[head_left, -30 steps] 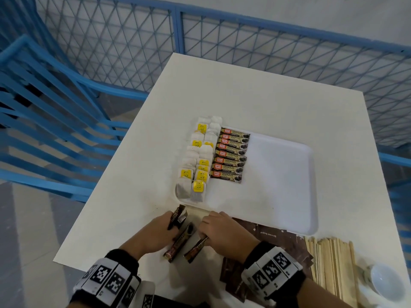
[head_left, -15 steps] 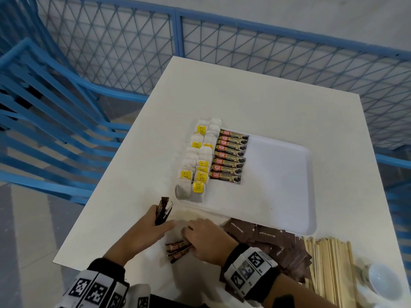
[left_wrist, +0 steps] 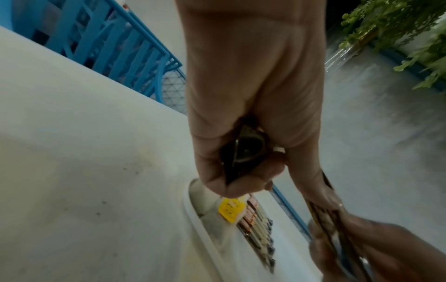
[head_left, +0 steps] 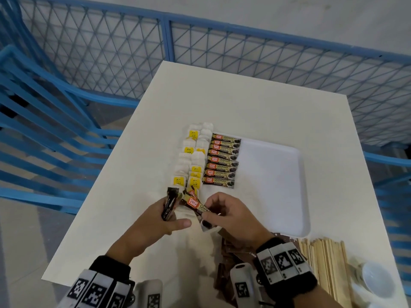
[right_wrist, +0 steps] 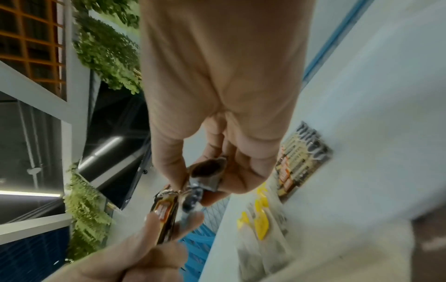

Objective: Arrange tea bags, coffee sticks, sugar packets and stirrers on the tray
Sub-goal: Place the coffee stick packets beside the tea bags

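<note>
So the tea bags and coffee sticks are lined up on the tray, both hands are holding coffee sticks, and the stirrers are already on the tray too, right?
Not quite: the stirrers lie on the table, off the tray, beside its near right corner, as the head view shows. The rest holds: tea bags and coffee sticks are lined up on it, and the left hand and right hand each hold coffee sticks.

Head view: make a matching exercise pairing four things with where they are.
Things:
1. tea bags
2. stirrers
3. sugar packets
4. white cup

Places:
A. table's near right corner
B. heap by the right wrist, off the tray
C. tray's left edge, in rows
D. bundle on the table, right of the brown heap

Pairs: 1-C, 2-D, 3-B, 4-A
</note>
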`<state>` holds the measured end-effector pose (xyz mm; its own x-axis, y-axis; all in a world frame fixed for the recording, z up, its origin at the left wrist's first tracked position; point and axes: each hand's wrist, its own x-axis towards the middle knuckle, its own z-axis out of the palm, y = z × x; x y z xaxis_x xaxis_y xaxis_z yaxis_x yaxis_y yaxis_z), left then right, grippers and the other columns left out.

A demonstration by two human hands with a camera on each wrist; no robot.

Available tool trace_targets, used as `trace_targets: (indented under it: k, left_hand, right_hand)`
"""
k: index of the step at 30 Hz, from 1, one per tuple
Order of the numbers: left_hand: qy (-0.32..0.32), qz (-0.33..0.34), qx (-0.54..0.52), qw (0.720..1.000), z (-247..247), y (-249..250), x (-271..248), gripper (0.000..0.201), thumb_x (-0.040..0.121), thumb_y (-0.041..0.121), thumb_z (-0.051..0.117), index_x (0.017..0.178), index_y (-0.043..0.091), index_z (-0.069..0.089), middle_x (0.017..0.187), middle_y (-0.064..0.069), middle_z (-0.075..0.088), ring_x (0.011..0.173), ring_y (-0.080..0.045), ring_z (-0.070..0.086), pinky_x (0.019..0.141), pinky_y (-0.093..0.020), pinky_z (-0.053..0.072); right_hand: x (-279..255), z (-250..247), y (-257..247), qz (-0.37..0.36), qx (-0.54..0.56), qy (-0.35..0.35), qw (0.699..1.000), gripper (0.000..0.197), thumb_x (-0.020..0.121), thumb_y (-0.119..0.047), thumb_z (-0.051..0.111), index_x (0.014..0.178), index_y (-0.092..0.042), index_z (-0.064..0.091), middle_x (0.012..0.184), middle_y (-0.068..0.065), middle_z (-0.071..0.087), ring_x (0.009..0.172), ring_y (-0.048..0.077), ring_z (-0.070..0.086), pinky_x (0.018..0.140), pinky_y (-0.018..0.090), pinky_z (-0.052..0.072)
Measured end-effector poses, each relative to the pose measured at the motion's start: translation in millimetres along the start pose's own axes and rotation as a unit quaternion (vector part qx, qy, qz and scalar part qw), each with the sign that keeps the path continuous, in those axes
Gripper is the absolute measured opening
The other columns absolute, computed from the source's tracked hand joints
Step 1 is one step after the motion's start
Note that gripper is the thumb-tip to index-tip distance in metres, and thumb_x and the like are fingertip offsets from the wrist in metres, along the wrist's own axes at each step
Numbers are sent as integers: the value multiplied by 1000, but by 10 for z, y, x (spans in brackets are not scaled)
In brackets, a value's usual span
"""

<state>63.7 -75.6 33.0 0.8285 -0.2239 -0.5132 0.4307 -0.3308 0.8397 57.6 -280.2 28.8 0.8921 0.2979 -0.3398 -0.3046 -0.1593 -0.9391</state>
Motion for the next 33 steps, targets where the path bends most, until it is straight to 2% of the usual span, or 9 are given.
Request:
trace_targets:
  k: [4, 9, 12, 14, 17, 20, 23, 27, 33]
  left_hand:
    - [-31, 15, -61, 998, 113, 118, 26, 11, 83, 17, 69, 90, 16, 61, 51, 8, 42, 49, -6, 38, 48, -13, 35]
    - [-32, -16, -113, 993, 79, 111, 82, 34, 73, 34, 76, 94, 13, 60, 52, 7, 44, 49, -7, 39, 54, -22, 32]
    - [-23, -22, -156, 987, 47, 102, 89, 11, 83, 21, 68, 85, 16, 59, 52, 4, 42, 48, -9, 37, 56, -21, 34]
    - [-22, -27, -200, 979, 38, 100, 102, 10, 87, 9, 64, 83, 13, 55, 47, 6, 40, 43, -8, 31, 58, -23, 35]
    - [-23, -28, -244, 969, 32, 127, 99, 12, 90, 0, 54, 82, 9, 54, 41, 6, 46, 40, -6, 25, 46, -16, 32]
    - [-29, -16, -238, 971, 34, 92, 133, 9, 78, 16, 74, 77, 13, 66, 47, 6, 44, 46, -11, 27, 52, -21, 33]
    - [4, -14, -193, 981, 42, 29, 178, 32, 59, 29, 80, 82, 12, 65, 52, 4, 49, 48, -12, 31, 58, -28, 31]
    - [52, -7, -193, 980, 61, 20, 217, 21, 74, 10, 77, 92, 10, 66, 58, 3, 53, 47, -10, 30, 47, -18, 30]
    - [84, 23, -184, 979, 80, 56, 252, 16, 83, 6, 66, 98, 10, 66, 69, 1, 59, 49, -8, 36, 48, -18, 33]
  right_hand:
    - [13, 18, -71, -13, 38, -7, 999, 11, 85, -4, 64, 94, -4, 58, 77, 4, 63, 62, 10, 55, 59, 21, 47]
    - [-1, -15, -120, 2, 99, 12, 995, 13, 84, -4, 64, 95, -5, 59, 79, 4, 62, 62, 13, 62, 59, 21, 49]
    - [0, -54, -112, 24, 81, 27, 996, 14, 83, -6, 66, 95, -9, 61, 81, 2, 63, 59, 12, 62, 57, 20, 49]
    - [7, -82, -87, 36, 57, 30, 997, 15, 82, -8, 68, 95, -12, 62, 83, 1, 63, 59, 10, 61, 58, 20, 49]
    - [13, -102, -56, 47, 26, 30, 998, 15, 81, -11, 69, 95, -15, 65, 82, -1, 64, 60, 8, 61, 61, 20, 49]
    - [11, -110, -44, 44, 4, 27, 999, 15, 81, -13, 70, 95, -12, 68, 82, -2, 67, 64, 9, 59, 65, 18, 50]
    - [10, -112, -28, 41, -6, 32, 999, 14, 80, -15, 71, 94, -16, 69, 81, -4, 67, 68, 6, 59, 68, 16, 49]
    - [23, -131, 20, 55, 75, 86, 992, 14, 81, -14, 70, 95, -15, 69, 73, -1, 68, 69, 7, 61, 68, 16, 48]
    - [62, -169, 61, 85, 246, 133, 956, 12, 86, 0, 58, 94, -2, 68, 77, 7, 70, 70, 12, 66, 66, 17, 53]
